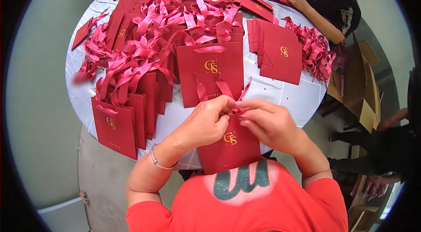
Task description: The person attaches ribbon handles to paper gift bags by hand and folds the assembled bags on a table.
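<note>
A dark red paper gift bag [230, 155] with a gold "GTS" logo lies at the near table edge, against my shirt. My left hand [208, 118] is closed in a pinch at its top edge, on a pink ribbon [223, 86] whose loops rise beyond the fingers. Close beside it, my right hand [274, 124] has its fingers curled together at the same edge; what they pinch is partly hidden. Just beyond my hands is another red gift bag [188, 71] with a pink ribbon handle.
Upright gift bags [115, 131] with ribbons stand at left, below a large ribboned heap. Flat bags [280, 54] and loose ribbons [315, 52] lie right on the white tablecloth [280, 96]. A person [331, 3] handles bags at upper right. Cardboard boxes [364, 87] stand right.
</note>
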Demonstrator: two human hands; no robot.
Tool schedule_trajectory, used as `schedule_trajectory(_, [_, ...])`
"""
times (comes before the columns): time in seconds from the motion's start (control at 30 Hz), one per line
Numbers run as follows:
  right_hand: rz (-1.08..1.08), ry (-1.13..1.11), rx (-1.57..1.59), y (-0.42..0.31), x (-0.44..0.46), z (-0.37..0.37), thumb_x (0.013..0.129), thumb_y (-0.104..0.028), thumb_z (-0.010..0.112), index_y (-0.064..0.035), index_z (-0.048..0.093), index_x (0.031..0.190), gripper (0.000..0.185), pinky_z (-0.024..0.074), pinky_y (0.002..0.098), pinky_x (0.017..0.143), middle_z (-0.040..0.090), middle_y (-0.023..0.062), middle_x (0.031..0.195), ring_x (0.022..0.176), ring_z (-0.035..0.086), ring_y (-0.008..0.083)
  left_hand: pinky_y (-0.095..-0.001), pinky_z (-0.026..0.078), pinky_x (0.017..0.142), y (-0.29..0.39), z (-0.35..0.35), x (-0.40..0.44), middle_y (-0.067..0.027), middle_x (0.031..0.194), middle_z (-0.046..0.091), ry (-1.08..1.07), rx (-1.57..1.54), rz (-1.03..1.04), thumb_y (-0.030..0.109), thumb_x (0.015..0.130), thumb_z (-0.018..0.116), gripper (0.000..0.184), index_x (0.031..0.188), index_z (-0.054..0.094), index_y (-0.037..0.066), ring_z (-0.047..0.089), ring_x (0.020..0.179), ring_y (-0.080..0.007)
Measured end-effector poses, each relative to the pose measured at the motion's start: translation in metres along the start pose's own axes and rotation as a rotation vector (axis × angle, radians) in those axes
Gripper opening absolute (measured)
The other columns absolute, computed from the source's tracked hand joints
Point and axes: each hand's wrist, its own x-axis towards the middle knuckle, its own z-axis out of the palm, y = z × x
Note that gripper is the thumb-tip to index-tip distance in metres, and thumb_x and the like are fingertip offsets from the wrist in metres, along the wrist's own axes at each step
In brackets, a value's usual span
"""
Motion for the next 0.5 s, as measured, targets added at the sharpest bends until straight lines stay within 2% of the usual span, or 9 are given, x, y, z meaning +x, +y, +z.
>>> schedule_trajectory(0.07, [-0.049, -0.005, -0.118, 0.007, -0.001, 0.018, 0.080, -0.008, 0.072, -0.0022, 0.066, 0.091, 0.013, 0.0560, 0.0351, 0.068, 0.068, 0.0108, 0.093, 0.079, 0.067, 0.0264, -0.0293, 0.052, 0.080, 0.000, -0.001, 0.001, -0.0136, 0.095, 0.068, -0.003, -0.103, -0.044, -0.009, 0.084, 0.048, 0.027, 0.110, 0.054, -0.006, 0.066, 0.092, -0.0150])
schedule_trajectory(0.2, [-0.022, 0.025, -0.124, 0.008, 0.001, 0.023, 0.079, -0.007, 0.073, -0.0022, 0.067, 0.091, 0.014, 0.0553, 0.0352, 0.065, 0.066, 0.0109, 0.090, 0.078, 0.067, 0.0276, -0.0303, 0.053, 0.077, -0.001, -0.010, 0.000, -0.0127, 0.092, 0.069, 0.029, -0.088, -0.064, -0.007, 0.082, 0.055, 0.022, 0.103, 0.059, -0.003, 0.068, 0.087, -0.0181])
schedule_trajectory(0.27, [0.023, 0.001, -0.090, 0.009, -0.001, 0.020, 0.079, -0.007, 0.073, -0.0021, 0.067, 0.091, 0.014, 0.0545, 0.0356, 0.063, 0.064, 0.0108, 0.086, 0.077, 0.066, 0.0283, -0.0328, 0.053, 0.074, 0.002, -0.022, -0.002, -0.0113, 0.086, 0.070, 0.021, 0.269, 0.153, -0.003, 0.078, 0.064, 0.015, 0.093, 0.063, -0.001, 0.069, 0.081, -0.0231])
schedule_trajectory(0.3, [0.023, 0.000, -0.089, 0.009, -0.002, 0.019, 0.079, -0.007, 0.073, -0.0021, 0.067, 0.091, 0.014, 0.0545, 0.0356, 0.063, 0.064, 0.0108, 0.086, 0.077, 0.066, 0.0283, -0.0358, 0.053, 0.070, 0.006, -0.026, -0.003, -0.0102, 0.081, 0.070, 0.025, 0.296, 0.165, 0.000, 0.075, 0.069, 0.011, 0.084, 0.065, 0.001, 0.068, 0.078, -0.0271])
schedule_trajectory(0.37, [0.028, -0.029, -0.034, 0.010, -0.003, 0.018, 0.080, -0.002, 0.073, -0.0011, 0.066, 0.096, 0.018, 0.0529, 0.0369, 0.063, 0.065, 0.0133, 0.088, 0.075, 0.065, 0.0298, -0.0346, 0.053, 0.068, 0.013, -0.034, -0.005, -0.0100, 0.080, 0.070, -0.018, 0.335, 0.149, 0.000, 0.075, 0.069, 0.011, 0.086, 0.065, 0.000, 0.069, 0.076, -0.0263])
schedule_trajectory(0.43, [0.034, -0.041, -0.036, 0.010, -0.003, 0.018, 0.080, -0.002, 0.073, -0.0009, 0.066, 0.095, 0.017, 0.0530, 0.0368, 0.064, 0.065, 0.0133, 0.088, 0.075, 0.065, 0.0298, -0.0334, 0.053, 0.067, 0.013, -0.041, -0.006, -0.0098, 0.078, 0.070, -0.059, 0.376, 0.131, 0.000, 0.076, 0.068, 0.012, 0.088, 0.066, 0.000, 0.069, 0.074, -0.0255])
schedule_trajectory(0.5, [0.037, -0.052, -0.033, 0.011, -0.003, 0.020, 0.080, -0.002, 0.073, -0.0007, 0.065, 0.095, 0.017, 0.0530, 0.0367, 0.064, 0.065, 0.0133, 0.088, 0.075, 0.065, 0.0298, -0.0309, 0.052, 0.062, 0.010, -0.049, -0.005, -0.0094, 0.077, 0.070, -0.219, 0.234, 0.060, 0.000, 0.078, 0.068, 0.015, 0.093, 0.067, 0.000, 0.069, 0.069, -0.0209])
